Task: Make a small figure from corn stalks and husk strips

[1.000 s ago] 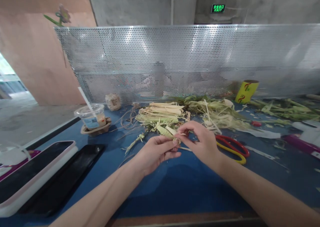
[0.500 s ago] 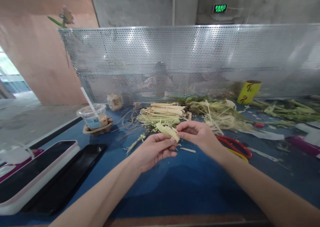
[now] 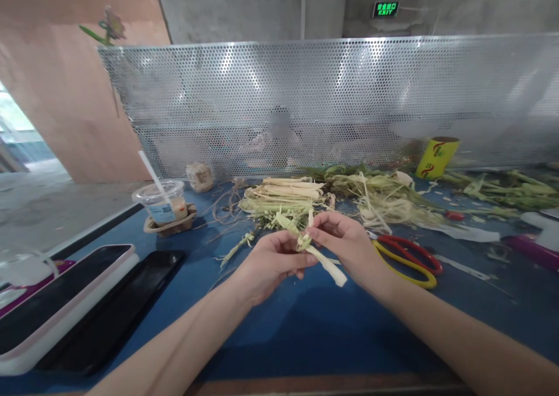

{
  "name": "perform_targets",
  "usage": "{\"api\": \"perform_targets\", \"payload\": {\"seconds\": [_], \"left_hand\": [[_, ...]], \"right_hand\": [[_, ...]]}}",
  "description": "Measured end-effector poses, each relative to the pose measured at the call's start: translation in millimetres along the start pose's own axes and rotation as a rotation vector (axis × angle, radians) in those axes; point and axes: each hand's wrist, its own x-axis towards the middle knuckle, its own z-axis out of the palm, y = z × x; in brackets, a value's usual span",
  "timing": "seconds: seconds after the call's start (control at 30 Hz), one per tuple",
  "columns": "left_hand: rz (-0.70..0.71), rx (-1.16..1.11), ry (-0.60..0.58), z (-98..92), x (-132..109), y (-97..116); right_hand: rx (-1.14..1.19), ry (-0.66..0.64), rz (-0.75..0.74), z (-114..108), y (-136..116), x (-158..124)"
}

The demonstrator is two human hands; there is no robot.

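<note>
Pale green strips of plant husk (image 3: 329, 269), crossed or folded over each other, are pinched between my two hands above the blue table. My left hand (image 3: 273, 262) grips the piece from the left, thumb on top. On the other side my right hand (image 3: 338, 239) pinches it near the crossing with thumb and forefinger. One wide pale end sticks out toward me, and a greener end points away. Just beyond lie a bundle of pale husk strips (image 3: 286, 192) and small green sprigs (image 3: 279, 218).
Scissors with red and yellow handles (image 3: 410, 262) lie right of my right arm. Loose husks (image 3: 384, 198) and a yellow roll (image 3: 437, 158) are farther back, before a perforated metal screen (image 3: 209, 110). At left are a drink cup (image 3: 163, 204), a phone (image 3: 65, 297) and a black tray (image 3: 117, 308).
The husk piece was one compact folded shape; now a pale end extends toward me and a crossing shows. My right hand has shifted slightly, and more of the scissors shows.
</note>
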Motion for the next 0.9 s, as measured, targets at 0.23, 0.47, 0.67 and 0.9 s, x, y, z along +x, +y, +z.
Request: {"api": "perform_targets", "payload": {"seconds": [0.23,0.47,0.67,0.9], "left_hand": [[0.001,-0.029,-0.009,-1.8,-3.7,2.5],[0.012,-0.002,-0.017,-2.5,-4.8,4.9],[0.052,0.012,0.012,-0.5,-5.5,4.6],[0.157,0.082,0.029,4.4,-5.3,0.2]], "right_hand": [[-0.002,-0.034,-0.037,-1.0,-3.4,-0.8],[-0.100,0.007,-0.081,-3.4,-3.8,-1.0],[-0.146,0.020,-0.106,-1.0,-7.0,-2.2],[-0.226,0.067,-0.184,1.7,-4.6,-5.8]]}}
